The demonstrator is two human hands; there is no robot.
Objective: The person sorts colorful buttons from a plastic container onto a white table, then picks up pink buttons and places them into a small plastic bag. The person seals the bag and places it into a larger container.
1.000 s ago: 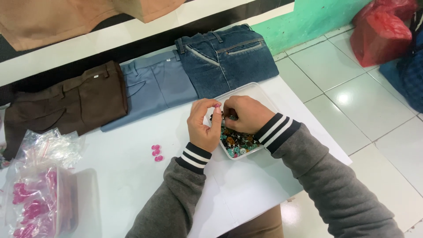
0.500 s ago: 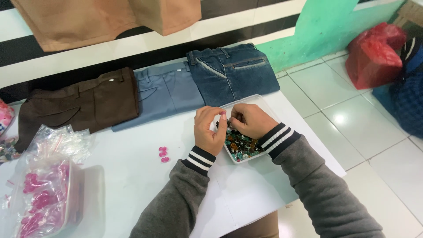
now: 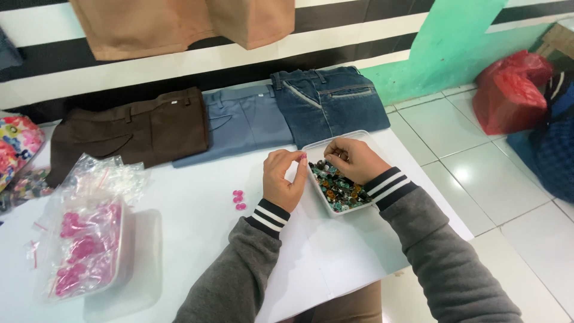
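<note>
A clear plastic tray (image 3: 315,149) full of small multicoloured buttons (image 3: 342,190) sits on the white table (image 3: 197,233). My right hand (image 3: 354,158) rests over the tray, fingertips pinched down among the buttons. Just left of the tray, my left hand (image 3: 283,179) holds a small pink button (image 3: 303,157) between thumb and fingertips. Both arms wear grey sleeves with striped cuffs. Three pink buttons (image 3: 239,200) lie on the table to the left of my left hand.
Folded trousers line the table's far edge: brown (image 3: 128,131), grey-blue (image 3: 245,119), dark denim (image 3: 332,101). A clear container of pink buttons (image 3: 84,254) under small plastic bags (image 3: 104,176) stands at the left. A red bag (image 3: 511,90) lies on the tiled floor.
My hands have drawn apart. The left hand has lifted off the tray to its left side with a pink button. The view has shifted, so everything sits lower in the picture.
</note>
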